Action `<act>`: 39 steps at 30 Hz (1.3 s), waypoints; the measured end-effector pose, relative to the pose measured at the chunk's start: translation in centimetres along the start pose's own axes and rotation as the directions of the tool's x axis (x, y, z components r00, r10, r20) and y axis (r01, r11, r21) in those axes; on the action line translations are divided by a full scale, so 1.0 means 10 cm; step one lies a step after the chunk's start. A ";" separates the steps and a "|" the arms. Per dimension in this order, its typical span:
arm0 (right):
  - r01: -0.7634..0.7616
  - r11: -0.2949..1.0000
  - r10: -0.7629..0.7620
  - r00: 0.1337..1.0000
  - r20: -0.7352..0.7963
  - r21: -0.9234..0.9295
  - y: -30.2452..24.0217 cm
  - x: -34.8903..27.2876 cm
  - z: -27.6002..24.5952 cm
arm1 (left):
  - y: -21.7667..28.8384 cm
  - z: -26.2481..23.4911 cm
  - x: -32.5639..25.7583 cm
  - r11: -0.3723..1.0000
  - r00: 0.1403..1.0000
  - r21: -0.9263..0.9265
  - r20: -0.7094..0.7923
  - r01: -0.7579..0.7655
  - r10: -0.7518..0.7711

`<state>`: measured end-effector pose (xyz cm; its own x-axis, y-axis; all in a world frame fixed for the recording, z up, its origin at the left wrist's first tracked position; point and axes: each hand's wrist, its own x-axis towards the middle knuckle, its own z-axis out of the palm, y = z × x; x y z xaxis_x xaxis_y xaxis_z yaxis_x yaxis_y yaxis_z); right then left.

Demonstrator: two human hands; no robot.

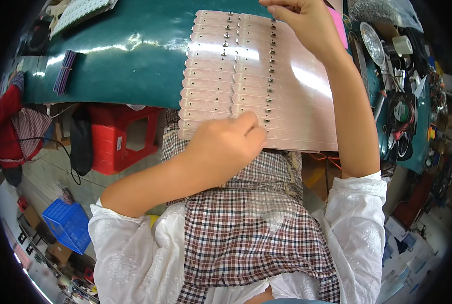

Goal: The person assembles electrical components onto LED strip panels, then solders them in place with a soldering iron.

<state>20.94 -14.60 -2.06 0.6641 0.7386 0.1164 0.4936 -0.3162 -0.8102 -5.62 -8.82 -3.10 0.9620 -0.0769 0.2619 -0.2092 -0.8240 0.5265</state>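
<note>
A stack of pale pink, scored panels (302, 116) lies at the front edge of the green table, its left ends scalloped. Small metal clips (272, 52) stand on it in two upright rows; the left row reaches only partway down. My left hand (231, 139) is closed over the panel's near part, fingertips curled by the lower end of the right row. What it holds, if anything, is hidden. Above the panel's far edge my right hand (299, 23) has its fingers pinched together, partly cut off by the picture's top. Anything in that pinch is too small to name.
A banded bundle of dark strips (64, 72) lies on the green table (129, 71). Tools, a metal dish (372, 43) and a tape roll crowd the right side. Below left stand a red stool (109, 142) and a blue crate (68, 225). Someone in red sits far left.
</note>
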 end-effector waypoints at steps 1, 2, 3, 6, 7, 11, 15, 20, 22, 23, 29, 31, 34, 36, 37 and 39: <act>0.076 0.997 -0.076 0.996 0.041 0.006 0.05 -0.04 0.00 | -0.04 -0.12 0.07 1.000 1.000 -0.002 -0.005 -0.002 0.002; 0.149 0.989 -0.150 0.985 0.082 0.016 0.07 -0.07 -0.01 | -0.14 -0.27 0.18 0.999 0.998 0.040 -0.067 0.018 -0.015; 0.148 0.989 -0.148 0.985 0.083 0.011 0.05 -0.10 -0.03 | -0.27 -0.38 0.29 0.996 0.991 0.078 -0.129 0.040 -0.030; 0.176 0.984 -0.180 0.972 0.154 0.041 -0.12 -0.23 -0.03 | -0.90 -0.60 0.67 0.969 0.942 0.194 -0.325 0.152 -0.082; 0.131 0.989 -0.140 0.977 0.161 0.069 -0.19 -0.27 0.00 | -1.15 -0.67 0.79 0.957 0.932 0.209 -0.341 0.201 -0.122; 0.012 0.997 -0.027 0.979 0.200 0.076 -0.39 -0.42 0.11 | -1.79 -0.70 1.20 0.929 0.880 0.182 -0.420 0.322 -0.222; 0.070 0.996 -0.055 0.969 0.240 -0.052 -0.50 -0.53 0.23 | -1.94 -0.60 1.42 0.939 0.886 0.092 -0.372 0.332 -0.276; 0.231 0.938 -0.151 0.943 0.296 -0.258 -0.49 -0.58 0.39 | -1.99 -0.54 1.45 0.900 0.927 0.368 -0.364 0.233 -0.091; 0.245 0.932 -0.155 0.936 0.315 -0.268 -0.47 -0.59 0.44 | -2.05 -0.46 1.50 0.890 0.919 0.369 -0.374 0.267 -0.121; 0.260 0.925 -0.162 0.930 0.329 -0.278 -0.47 -0.59 0.46 | -2.08 -0.44 1.49 0.878 0.911 0.374 -0.385 0.298 -0.146; 0.252 0.903 -0.129 0.931 0.341 -0.348 -0.49 -0.55 0.54 | -1.96 -0.63 1.35 0.958 0.882 0.019 -0.396 0.286 -0.256; 0.254 0.902 -0.127 0.929 0.348 -0.349 -0.47 -0.54 0.53 | -1.67 -0.82 1.30 0.931 0.876 -0.113 -0.316 0.347 -0.364; 0.270 0.895 -0.132 0.920 0.368 -0.354 -0.52 -0.54 0.53 | -1.61 -0.92 1.17 0.862 0.849 -0.293 -0.216 0.414 -0.482; 0.271 0.892 -0.127 0.919 0.373 -0.363 -0.52 -0.54 0.53 | -1.58 -0.97 1.12 0.841 0.845 -0.353 -0.199 0.411 -0.496; 0.286 0.883 -0.142 0.918 0.370 -0.371 -0.51 -0.54 0.53 | -1.57 -1.00 1.08 0.801 0.831 -0.400 -0.146 0.446 -0.536; 0.299 0.875 -0.153 0.918 0.367 -0.382 -0.51 -0.55 0.53 | -1.51 -1.02 1.01 0.756 0.816 -0.445 -0.090 0.479 -0.571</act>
<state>11.80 -13.84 -1.62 0.3276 0.9446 0.0200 0.8445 -0.2832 -0.4545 5.42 8.59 -0.14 0.8889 0.4578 -0.0138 0.2249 -0.4100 0.8839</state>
